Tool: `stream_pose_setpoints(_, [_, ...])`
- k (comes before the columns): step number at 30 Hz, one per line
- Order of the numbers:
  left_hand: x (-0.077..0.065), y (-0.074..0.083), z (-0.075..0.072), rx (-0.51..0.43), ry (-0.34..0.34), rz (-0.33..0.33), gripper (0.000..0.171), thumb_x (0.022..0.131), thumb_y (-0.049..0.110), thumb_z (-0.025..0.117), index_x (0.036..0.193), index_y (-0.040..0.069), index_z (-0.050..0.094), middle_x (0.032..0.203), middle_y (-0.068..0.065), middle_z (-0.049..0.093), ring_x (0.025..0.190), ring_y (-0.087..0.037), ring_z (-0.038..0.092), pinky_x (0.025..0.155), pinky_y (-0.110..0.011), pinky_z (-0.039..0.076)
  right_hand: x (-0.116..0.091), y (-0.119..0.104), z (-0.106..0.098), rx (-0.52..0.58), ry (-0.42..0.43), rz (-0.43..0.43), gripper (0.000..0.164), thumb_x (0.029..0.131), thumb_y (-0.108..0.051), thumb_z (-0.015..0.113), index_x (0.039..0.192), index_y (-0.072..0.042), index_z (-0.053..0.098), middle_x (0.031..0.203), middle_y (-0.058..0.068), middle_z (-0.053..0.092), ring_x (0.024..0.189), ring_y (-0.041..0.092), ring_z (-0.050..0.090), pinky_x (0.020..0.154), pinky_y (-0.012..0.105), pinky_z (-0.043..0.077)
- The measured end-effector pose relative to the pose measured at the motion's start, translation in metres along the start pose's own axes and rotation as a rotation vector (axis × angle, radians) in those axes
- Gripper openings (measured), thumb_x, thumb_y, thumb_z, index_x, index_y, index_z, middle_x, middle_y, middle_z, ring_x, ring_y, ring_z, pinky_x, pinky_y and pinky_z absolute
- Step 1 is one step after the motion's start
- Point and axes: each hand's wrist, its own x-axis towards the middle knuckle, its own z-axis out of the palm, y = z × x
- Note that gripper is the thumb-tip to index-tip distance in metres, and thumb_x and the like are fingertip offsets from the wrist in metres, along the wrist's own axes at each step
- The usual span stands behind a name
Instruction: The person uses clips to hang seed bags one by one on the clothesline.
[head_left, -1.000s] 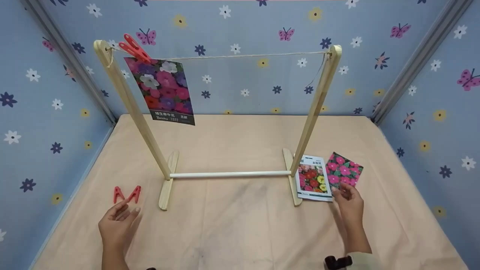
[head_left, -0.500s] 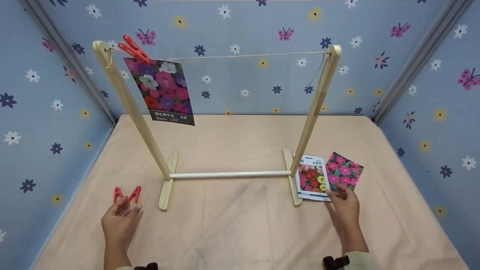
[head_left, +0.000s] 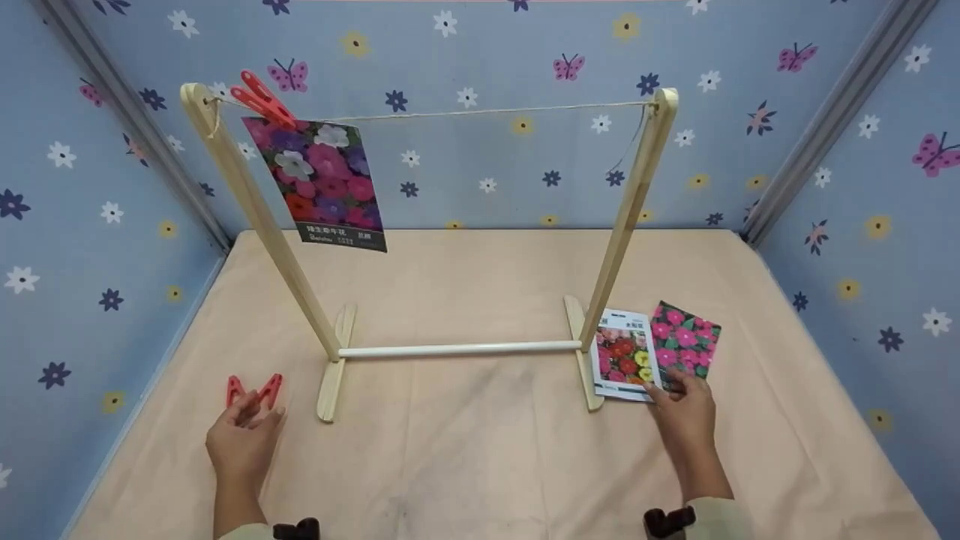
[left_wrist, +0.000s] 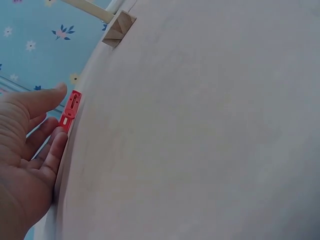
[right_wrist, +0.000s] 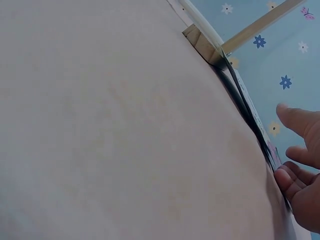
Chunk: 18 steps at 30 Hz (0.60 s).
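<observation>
Two red clothespins (head_left: 271,389) lie on the table at the left, splayed apart from each other. My left hand (head_left: 241,442) is right at them, its fingertips overlapping them in the head view. The left wrist view shows the thumb apart from the loosely bent fingers, with a red clothespin (left_wrist: 70,111) just beyond. At the right, the fingers of my right hand (head_left: 686,420) touch the lower edge of a pink-flower seed packet (head_left: 684,337). Its thumb reaches toward a white seed packet (head_left: 624,352) beside it; in the right wrist view, thumb and fingers are apart.
A wooden stand (head_left: 255,217) with a string (head_left: 465,113) across its top fills the middle. A dark petunia packet (head_left: 322,184) hangs at its left end under a red clothespin (head_left: 264,100). The stand's right foot (head_left: 587,375) adjoins the white packet.
My right hand has shifted left and slightly up; the pink-flower packet has moved slightly with it. My left hand has moved a little right, closer over the clothespins.
</observation>
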Motion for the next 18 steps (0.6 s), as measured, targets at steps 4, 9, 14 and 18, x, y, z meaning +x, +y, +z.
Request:
stream_pose_setpoints(4, [0.001, 0.000, 0.001, 0.006, 0.002, -0.014, 0.064, 0.087, 0.025, 0.076, 0.143, 0.009, 0.050, 0.136, -0.012, 0.052, 0.111, -0.019, 0.053, 0.076, -0.006, 0.048, 0.001, 0.004, -0.002, -0.029, 0.013, -0.001, 0.055, 0.089, -0.014, 0.071, 0.137, 0.003, 0.051, 0.131, 0.018, 0.044, 0.113, 0.029, 0.046, 0.096, 0.041, 0.044])
stream_pose_setpoints(9, [0.001, 0.000, 0.001, 0.007, -0.001, -0.025, 0.064, 0.087, 0.025, 0.076, 0.143, 0.011, 0.050, 0.137, -0.012, 0.052, 0.112, -0.020, 0.054, 0.078, -0.008, 0.050, 0.002, 0.009, -0.008, -0.025, 0.019, -0.026, 0.049, 0.088, -0.005, 0.069, 0.132, 0.007, 0.053, 0.131, 0.022, 0.042, 0.115, 0.032, 0.046, 0.098, 0.044, 0.044])
stream_pose_setpoints(14, [0.001, -0.001, 0.001, 0.010, 0.007, -0.025, 0.062, 0.087, 0.023, 0.076, 0.142, 0.011, 0.051, 0.136, -0.012, 0.053, 0.110, -0.019, 0.056, 0.075, -0.007, 0.049, 0.001, 0.013, -0.015, -0.026, 0.046, -0.040, 0.042, 0.088, 0.000, 0.066, 0.128, 0.008, 0.057, 0.126, 0.022, 0.045, 0.111, 0.033, 0.049, 0.095, 0.043, 0.046])
stream_pose_setpoints(18, [0.001, -0.001, 0.003, 0.019, 0.023, -0.011, 0.058, 0.087, 0.022, 0.075, 0.140, 0.011, 0.054, 0.133, -0.010, 0.055, 0.107, -0.017, 0.056, 0.074, -0.006, 0.048, 0.000, 0.017, -0.018, -0.010, 0.053, -0.040, 0.038, 0.089, 0.003, 0.062, 0.127, 0.007, 0.058, 0.124, 0.021, 0.046, 0.109, 0.030, 0.050, 0.092, 0.041, 0.047])
